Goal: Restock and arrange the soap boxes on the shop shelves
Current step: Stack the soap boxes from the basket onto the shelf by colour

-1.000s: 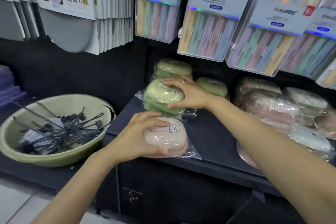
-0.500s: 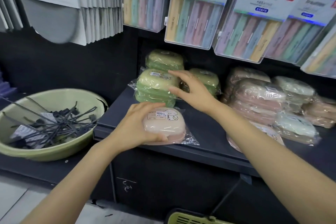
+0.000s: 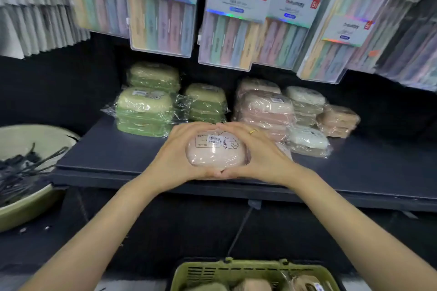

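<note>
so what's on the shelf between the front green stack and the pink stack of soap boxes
In the head view, a shorter green stack stands between the front green stack and the pink stack, set slightly further back on the shelf.

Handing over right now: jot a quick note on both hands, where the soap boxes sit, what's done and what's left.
Left hand and right hand together grip one pink soap box above the front of the shelf.
Green stacks stand at the back left, pink and white stacks at the back right.
Left: place this pink box with the pink ones, then shelve the boxes in the green basket below.
</note>
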